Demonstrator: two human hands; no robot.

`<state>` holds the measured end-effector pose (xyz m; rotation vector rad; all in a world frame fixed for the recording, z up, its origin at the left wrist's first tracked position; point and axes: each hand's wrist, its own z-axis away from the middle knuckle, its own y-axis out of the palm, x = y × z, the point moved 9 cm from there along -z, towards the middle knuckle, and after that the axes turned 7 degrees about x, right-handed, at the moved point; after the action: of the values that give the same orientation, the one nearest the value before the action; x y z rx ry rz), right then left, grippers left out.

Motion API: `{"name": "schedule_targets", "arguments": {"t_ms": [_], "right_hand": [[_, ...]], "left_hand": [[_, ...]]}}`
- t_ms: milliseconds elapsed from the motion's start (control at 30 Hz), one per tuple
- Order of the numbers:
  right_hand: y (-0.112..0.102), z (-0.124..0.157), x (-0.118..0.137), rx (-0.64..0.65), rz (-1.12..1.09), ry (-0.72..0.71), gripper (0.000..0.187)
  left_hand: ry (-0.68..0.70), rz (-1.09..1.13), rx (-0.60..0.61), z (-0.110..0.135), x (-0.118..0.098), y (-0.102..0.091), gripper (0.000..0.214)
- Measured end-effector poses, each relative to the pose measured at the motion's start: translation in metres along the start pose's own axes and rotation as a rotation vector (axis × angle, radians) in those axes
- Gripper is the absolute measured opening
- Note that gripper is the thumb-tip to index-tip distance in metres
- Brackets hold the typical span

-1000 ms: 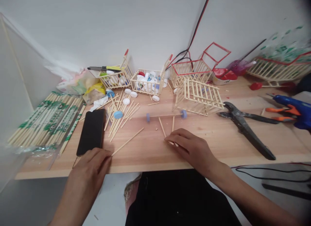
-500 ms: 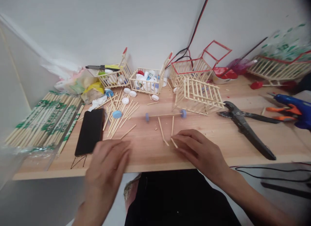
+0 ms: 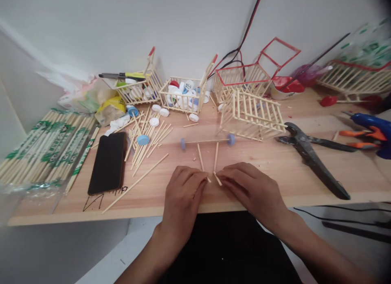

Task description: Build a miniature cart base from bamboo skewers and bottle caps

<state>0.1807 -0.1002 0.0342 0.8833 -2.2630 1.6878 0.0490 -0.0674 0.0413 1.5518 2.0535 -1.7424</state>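
My left hand (image 3: 183,194) and my right hand (image 3: 252,190) rest side by side on the wooden table (image 3: 269,170) near its front edge. Both have their fingers pressed together. The left fingertips meet the near end of a thin wooden stick (image 3: 200,157). The right fingertips pinch the near end of a short stick (image 3: 218,179) beside another upright stick (image 3: 216,155). Both long sticks run away from me to an axle stick with a blue cap at each end (image 3: 207,141).
A stick crate (image 3: 252,115) lies behind the axle. Black cutters (image 3: 311,155) and a blue glue gun (image 3: 371,129) are to the right. A black phone (image 3: 108,161), loose sticks (image 3: 146,141), a long stick (image 3: 136,182) and packed chopsticks (image 3: 45,149) lie left. Baskets of bottle caps (image 3: 183,98) line the wall.
My left hand has moved right from beside the phone to the stick ends in the middle, leaving the long stick on the table. My right hand has stayed roughly in place.
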Motion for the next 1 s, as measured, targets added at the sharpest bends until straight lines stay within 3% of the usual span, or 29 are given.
{"name": "schedule_targets", "arguments": {"t_ms": [600,833,1000], "right_hand": [[0.006,-0.004,-0.001,0.058,-0.002,0.002,0.017],[0.009,-0.003,-0.003,0.083,-0.020,-0.007,0.019],[0.012,-0.007,-0.006,0.111,-0.044,-0.003,0.020]], "left_hand": [[0.031,-0.014,0.033,0.002,-0.005,0.007,0.016],[0.099,0.082,-0.087,0.012,-0.017,-0.001,0.030],[-0.013,0.058,-0.196,0.024,-0.013,-0.010,0.031]]}}
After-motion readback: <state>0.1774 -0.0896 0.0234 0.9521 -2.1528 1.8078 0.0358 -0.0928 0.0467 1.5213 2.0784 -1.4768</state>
